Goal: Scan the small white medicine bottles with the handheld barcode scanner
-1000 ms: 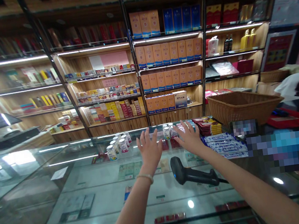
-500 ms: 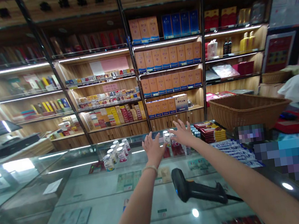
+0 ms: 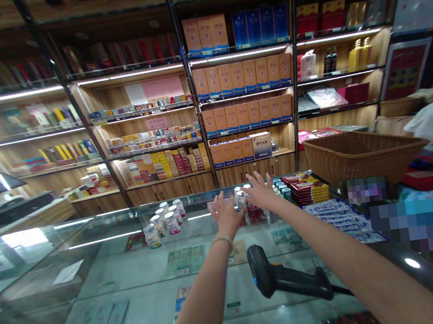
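On the glass counter (image 3: 135, 271), the scanner (image 3: 288, 280) lies nearest. Past it, the left grip (image 3: 232, 205) and right grip (image 3: 255, 186) are released, fingers curved, beside the jars (image 3: 240, 197); contact, I cannot tell. The basket (image 3: 359, 156) stands rightward, the shelves (image 3: 255, 166) farthest.

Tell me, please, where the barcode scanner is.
In the head view, the barcode scanner lies on the glass counter between the left forearm and right forearm, nearer the right.
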Demonstrator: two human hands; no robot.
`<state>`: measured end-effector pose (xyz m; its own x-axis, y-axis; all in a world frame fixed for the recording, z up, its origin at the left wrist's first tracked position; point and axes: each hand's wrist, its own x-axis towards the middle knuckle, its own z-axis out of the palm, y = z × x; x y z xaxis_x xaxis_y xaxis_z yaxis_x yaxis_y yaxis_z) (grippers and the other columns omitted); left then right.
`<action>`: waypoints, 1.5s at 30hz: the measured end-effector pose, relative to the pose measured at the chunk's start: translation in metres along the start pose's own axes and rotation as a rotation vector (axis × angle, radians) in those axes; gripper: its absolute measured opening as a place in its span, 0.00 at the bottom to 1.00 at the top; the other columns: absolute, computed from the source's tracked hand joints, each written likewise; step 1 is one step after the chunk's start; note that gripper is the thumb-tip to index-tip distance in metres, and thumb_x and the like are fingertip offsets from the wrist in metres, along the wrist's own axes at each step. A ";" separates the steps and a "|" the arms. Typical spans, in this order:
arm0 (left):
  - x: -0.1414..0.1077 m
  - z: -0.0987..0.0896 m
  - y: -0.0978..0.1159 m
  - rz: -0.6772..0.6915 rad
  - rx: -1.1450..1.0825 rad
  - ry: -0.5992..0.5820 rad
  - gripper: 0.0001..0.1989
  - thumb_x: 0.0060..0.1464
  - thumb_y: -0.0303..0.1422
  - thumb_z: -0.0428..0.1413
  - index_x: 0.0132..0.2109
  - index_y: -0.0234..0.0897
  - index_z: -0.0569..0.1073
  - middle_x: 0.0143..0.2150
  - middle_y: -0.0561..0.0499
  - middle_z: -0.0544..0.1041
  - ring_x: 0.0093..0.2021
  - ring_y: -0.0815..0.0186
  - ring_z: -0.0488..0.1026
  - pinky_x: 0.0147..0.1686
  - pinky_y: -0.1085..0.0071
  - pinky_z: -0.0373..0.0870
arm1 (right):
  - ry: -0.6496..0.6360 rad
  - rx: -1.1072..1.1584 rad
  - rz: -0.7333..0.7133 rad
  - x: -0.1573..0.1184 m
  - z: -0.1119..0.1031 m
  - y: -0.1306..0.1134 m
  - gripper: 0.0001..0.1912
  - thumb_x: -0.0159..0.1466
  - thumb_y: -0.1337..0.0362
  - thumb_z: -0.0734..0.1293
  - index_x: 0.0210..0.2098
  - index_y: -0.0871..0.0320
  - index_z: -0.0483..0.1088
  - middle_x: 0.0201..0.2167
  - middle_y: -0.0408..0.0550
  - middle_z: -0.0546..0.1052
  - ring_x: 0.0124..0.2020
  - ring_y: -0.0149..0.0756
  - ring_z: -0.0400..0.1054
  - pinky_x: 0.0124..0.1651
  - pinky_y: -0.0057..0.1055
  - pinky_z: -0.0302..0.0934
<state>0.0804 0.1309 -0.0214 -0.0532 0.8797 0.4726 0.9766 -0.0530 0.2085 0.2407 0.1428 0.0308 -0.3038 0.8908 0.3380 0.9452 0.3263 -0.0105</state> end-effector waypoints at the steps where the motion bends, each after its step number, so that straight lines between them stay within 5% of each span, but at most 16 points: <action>1: 0.000 0.001 0.001 0.003 -0.001 -0.003 0.30 0.52 0.47 0.63 0.61 0.46 0.74 0.75 0.42 0.55 0.74 0.45 0.50 0.71 0.39 0.44 | 0.002 -0.001 -0.003 0.000 0.001 0.000 0.23 0.69 0.53 0.64 0.64 0.40 0.67 0.76 0.51 0.49 0.76 0.58 0.36 0.69 0.69 0.28; 16: -0.008 -0.003 0.003 0.004 -0.046 0.027 0.15 0.54 0.43 0.63 0.48 0.48 0.82 0.75 0.46 0.57 0.74 0.47 0.49 0.71 0.39 0.42 | 0.007 0.009 -0.029 -0.004 0.000 -0.002 0.17 0.68 0.54 0.66 0.56 0.40 0.74 0.76 0.49 0.49 0.76 0.60 0.33 0.68 0.70 0.26; 45: -0.077 -0.055 0.000 0.069 -0.116 0.047 0.08 0.58 0.42 0.61 0.35 0.49 0.84 0.73 0.55 0.62 0.75 0.45 0.47 0.70 0.34 0.39 | 0.092 0.069 -0.004 -0.084 -0.012 -0.021 0.17 0.69 0.50 0.65 0.57 0.34 0.73 0.76 0.41 0.50 0.74 0.59 0.39 0.68 0.70 0.32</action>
<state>0.0734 0.0369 -0.0106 0.0009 0.8491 0.5282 0.9478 -0.1691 0.2703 0.2479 0.0574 0.0143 -0.2921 0.8577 0.4231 0.9326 0.3535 -0.0729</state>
